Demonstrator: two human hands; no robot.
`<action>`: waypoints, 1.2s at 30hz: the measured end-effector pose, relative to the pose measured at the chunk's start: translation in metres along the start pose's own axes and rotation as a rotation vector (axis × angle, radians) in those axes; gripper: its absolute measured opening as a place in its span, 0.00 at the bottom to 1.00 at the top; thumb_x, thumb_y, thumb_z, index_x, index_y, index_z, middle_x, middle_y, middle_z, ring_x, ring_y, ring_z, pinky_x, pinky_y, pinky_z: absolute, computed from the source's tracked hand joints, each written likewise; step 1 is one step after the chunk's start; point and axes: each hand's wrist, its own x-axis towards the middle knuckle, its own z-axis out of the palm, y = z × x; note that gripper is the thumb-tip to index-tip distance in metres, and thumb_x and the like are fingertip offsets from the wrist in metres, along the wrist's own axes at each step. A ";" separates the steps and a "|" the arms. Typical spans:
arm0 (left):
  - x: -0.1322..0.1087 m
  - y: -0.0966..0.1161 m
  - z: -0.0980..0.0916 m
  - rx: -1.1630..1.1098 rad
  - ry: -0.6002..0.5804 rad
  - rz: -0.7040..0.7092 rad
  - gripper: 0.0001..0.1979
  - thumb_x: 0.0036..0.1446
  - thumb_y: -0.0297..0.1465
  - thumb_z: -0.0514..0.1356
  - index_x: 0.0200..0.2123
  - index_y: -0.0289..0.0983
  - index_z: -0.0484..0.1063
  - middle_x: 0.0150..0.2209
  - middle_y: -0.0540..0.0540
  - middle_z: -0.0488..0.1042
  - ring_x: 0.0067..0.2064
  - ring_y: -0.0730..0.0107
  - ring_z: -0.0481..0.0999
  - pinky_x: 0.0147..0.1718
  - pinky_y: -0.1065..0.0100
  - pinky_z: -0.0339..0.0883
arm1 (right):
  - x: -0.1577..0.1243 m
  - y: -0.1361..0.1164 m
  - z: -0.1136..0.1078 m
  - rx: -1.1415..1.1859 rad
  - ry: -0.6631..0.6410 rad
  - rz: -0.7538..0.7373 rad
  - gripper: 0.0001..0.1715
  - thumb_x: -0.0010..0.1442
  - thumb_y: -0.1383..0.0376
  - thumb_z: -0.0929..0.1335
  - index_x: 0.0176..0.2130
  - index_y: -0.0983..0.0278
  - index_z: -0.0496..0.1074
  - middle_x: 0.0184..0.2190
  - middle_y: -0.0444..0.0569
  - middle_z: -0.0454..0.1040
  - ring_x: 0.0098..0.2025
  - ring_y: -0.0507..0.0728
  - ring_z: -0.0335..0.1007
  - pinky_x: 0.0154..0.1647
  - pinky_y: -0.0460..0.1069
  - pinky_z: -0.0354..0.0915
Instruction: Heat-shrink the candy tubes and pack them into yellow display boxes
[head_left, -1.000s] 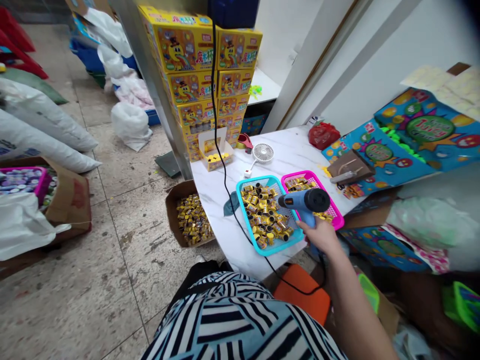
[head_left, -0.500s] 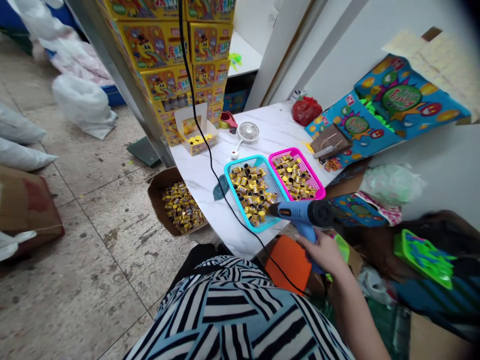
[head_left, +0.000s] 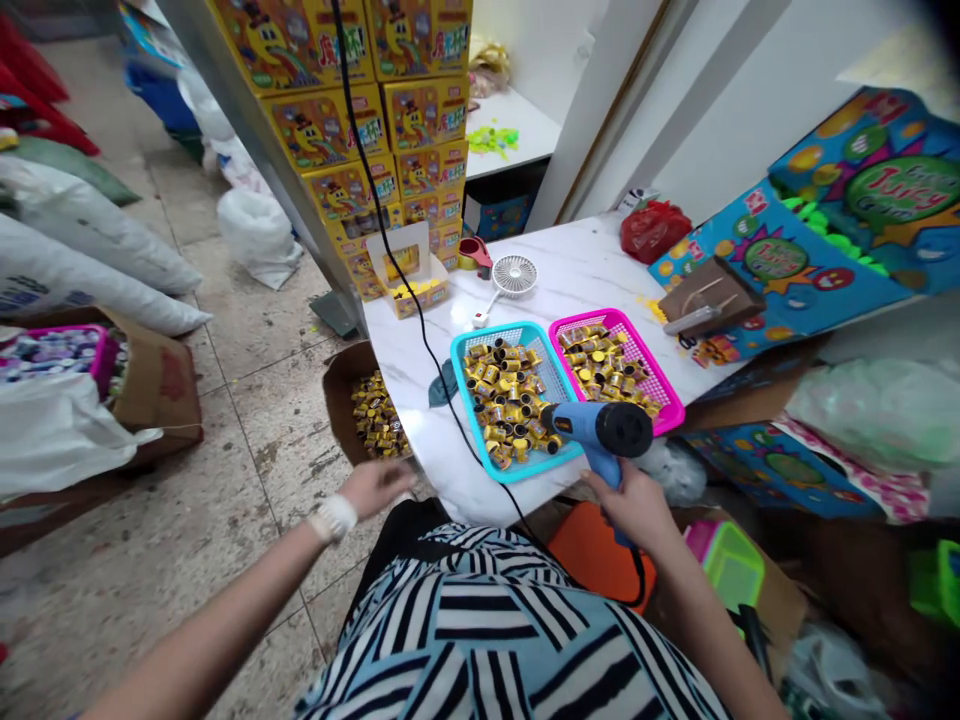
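My right hand is wrapped round the handle of a blue heat gun, whose nozzle points left over the blue basket of small yellow-and-black wrapped items. A pink basket with more of these items sits right beside it on the white marble table. My left hand reaches out low on the left, near a cardboard box of the same items on the floor; its fingers are blurred. A black cord runs from the gun up past the stacked boxes.
Stacked yellow cartons stand behind the table, with a small white fan, a tape roll and a red bag on it. Colourful display boards lie to the right. White sacks and an orange stool occupy the floor.
My left arm has come into view, reaching toward the floor box. The heat gun has stayed in my right hand, near the front of the blue basket. The view tilted back and left.
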 end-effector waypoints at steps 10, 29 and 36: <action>0.060 0.114 0.140 -0.076 0.106 0.065 0.14 0.48 0.42 0.66 0.27 0.39 0.68 0.25 0.47 0.75 0.35 0.60 0.78 0.35 0.66 0.67 | 0.019 0.017 -0.046 0.052 0.054 -0.094 0.22 0.58 0.45 0.64 0.35 0.60 0.68 0.18 0.46 0.73 0.24 0.59 0.74 0.29 0.49 0.63; 0.012 0.116 0.157 -0.583 -0.328 0.287 0.20 0.50 0.48 0.62 0.29 0.40 0.60 0.19 0.54 0.71 0.19 0.72 0.71 0.22 0.70 0.64 | 0.025 -0.027 -0.034 -0.120 0.118 -0.222 0.27 0.58 0.45 0.63 0.40 0.65 0.71 0.24 0.51 0.75 0.29 0.62 0.74 0.30 0.50 0.62; 0.014 0.082 0.131 -0.568 -0.309 0.300 0.25 0.44 0.50 0.67 0.25 0.38 0.60 0.19 0.54 0.67 0.23 0.74 0.70 0.26 0.70 0.64 | 0.052 -0.079 -0.032 -0.214 0.098 -0.354 0.26 0.60 0.49 0.65 0.46 0.66 0.71 0.30 0.54 0.78 0.35 0.62 0.76 0.35 0.49 0.62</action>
